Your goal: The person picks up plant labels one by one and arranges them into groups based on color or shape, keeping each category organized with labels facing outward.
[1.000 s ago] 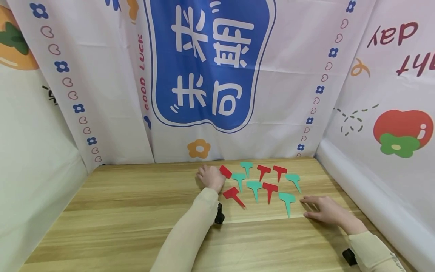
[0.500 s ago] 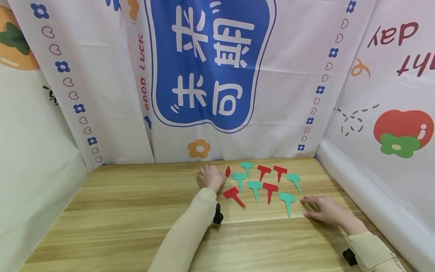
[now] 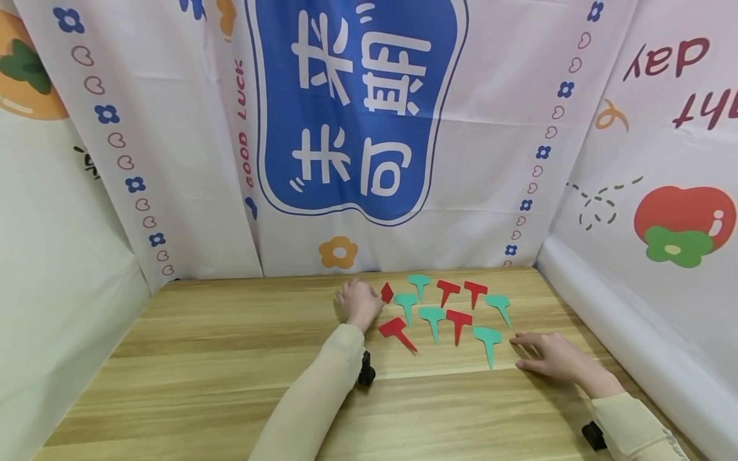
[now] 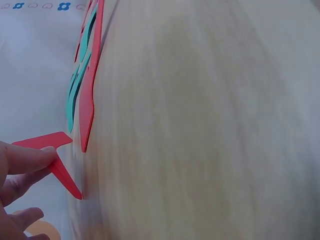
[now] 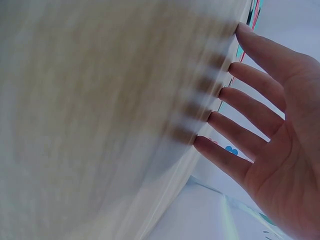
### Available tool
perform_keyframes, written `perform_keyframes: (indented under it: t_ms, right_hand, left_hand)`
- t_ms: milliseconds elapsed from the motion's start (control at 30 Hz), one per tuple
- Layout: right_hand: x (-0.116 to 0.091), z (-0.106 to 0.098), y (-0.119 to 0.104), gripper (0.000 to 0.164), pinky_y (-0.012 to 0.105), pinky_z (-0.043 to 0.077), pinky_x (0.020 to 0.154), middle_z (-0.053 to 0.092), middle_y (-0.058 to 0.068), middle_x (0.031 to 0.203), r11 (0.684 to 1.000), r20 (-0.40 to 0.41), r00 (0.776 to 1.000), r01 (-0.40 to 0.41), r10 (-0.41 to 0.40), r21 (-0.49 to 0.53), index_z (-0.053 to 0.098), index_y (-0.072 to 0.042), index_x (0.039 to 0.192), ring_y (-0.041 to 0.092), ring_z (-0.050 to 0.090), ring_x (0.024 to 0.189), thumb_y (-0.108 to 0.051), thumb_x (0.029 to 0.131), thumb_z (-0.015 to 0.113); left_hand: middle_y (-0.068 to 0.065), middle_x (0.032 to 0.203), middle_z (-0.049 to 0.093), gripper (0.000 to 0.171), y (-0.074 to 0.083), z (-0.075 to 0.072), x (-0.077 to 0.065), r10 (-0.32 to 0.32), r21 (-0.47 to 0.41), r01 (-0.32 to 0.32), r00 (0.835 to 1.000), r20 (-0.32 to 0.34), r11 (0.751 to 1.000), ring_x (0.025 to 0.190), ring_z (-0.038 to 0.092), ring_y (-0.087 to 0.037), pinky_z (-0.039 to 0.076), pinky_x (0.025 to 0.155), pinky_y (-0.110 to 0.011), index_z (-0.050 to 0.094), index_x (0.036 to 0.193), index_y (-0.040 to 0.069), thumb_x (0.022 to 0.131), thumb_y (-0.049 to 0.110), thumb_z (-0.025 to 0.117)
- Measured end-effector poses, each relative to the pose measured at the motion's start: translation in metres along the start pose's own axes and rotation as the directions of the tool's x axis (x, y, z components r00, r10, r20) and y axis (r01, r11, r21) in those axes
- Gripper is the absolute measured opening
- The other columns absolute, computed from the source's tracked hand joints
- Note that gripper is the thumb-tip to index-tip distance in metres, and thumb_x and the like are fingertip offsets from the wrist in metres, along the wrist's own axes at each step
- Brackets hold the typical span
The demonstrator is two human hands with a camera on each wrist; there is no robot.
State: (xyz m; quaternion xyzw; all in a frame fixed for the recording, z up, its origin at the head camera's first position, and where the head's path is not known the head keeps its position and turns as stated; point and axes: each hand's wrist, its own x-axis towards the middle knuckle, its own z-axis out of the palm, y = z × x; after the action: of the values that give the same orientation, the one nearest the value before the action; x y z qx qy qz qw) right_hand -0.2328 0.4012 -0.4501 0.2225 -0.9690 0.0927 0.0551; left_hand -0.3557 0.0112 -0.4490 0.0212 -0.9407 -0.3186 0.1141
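Observation:
Between thumb and fingers, my left hand (image 3: pixel 360 302) pinches a red T-shaped plant label (image 4: pixel 47 142) near the back of the table. In the left wrist view its pointed stem slants down toward the tabletop. To its right lie several flat T-shaped plant labels, some red (image 3: pixel 395 327) and some teal (image 3: pixel 432 315), mostly with their points toward me. My right hand (image 3: pixel 550 356) rests at the table's right side, fingers spread and fingertips at the wood, holding nothing. The closest label to it is a teal one (image 3: pixel 488 337), just left of the fingertips.
A wood-grain table (image 3: pixel 219 358) stretches beneath both hands. Printed white cloth (image 3: pixel 490 160) hangs behind it, and a white cloth side (image 3: pixel 646 320) borders it on the right. Black wrist straps show at the left (image 3: pixel 366 369) and right (image 3: pixel 592 435) sleeves.
The red plant label in my left hand has turned, so its head appears narrower than a second ago. The left forearm has shifted slightly left. My right hand and the other labels stay put.

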Motion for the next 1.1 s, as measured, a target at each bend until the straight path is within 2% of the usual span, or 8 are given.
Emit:
perform_keyframes:
  t_ms: [367, 633, 1100]
  right_hand:
    - [0.001, -0.002, -0.002, 0.05, 0.056, 0.047, 0.092, 0.064, 0.021, 0.12, 1.0, 0.019, 1.0, 0.005, -0.005, 0.017, 0.066, -0.008, 0.118, 0.042, 0.061, 0.108, -0.04, 0.081, 0.072]
    - [0.001, -0.002, -0.002, 0.049, 0.056, 0.047, 0.091, 0.064, 0.02, 0.12, 1.0, 0.019, 1.0, 0.002, -0.002, 0.016, 0.066, -0.008, 0.118, 0.042, 0.061, 0.107, -0.039, 0.081, 0.072]
    - [0.0, -0.001, -0.001, 0.048, 0.057, 0.047, 0.091, 0.064, 0.02, 0.12, 1.0, 0.018, 1.0, -0.013, 0.013, 0.017, 0.066, -0.008, 0.118, 0.042, 0.06, 0.108, -0.038, 0.081, 0.072]
  left_hand:
    - [-0.011, 0.14, 0.051, 0.028, -0.011, -0.009, -0.002, 0.001, 0.004, -0.001, 1.0, -0.001, 1.0, 0.133, 0.034, -0.039, 0.016, 0.113, -0.061, 0.06, 0.048, 0.014, 0.074, 0.013, 0.07]
    - [-0.015, 0.137, 0.052, 0.025, -0.023, -0.026, -0.004, 0.003, -0.04, -0.004, 1.0, -0.015, 0.999, 0.131, 0.034, -0.041, 0.016, 0.111, -0.062, 0.065, 0.051, 0.013, 0.071, 0.019, 0.079]
    - [-0.019, 0.136, 0.052, 0.015, -0.06, -0.06, -0.007, 0.038, -0.062, -0.04, 0.999, -0.028, 0.997, 0.13, 0.033, -0.044, 0.014, 0.109, -0.06, 0.073, 0.061, 0.009, 0.073, 0.016, 0.078]
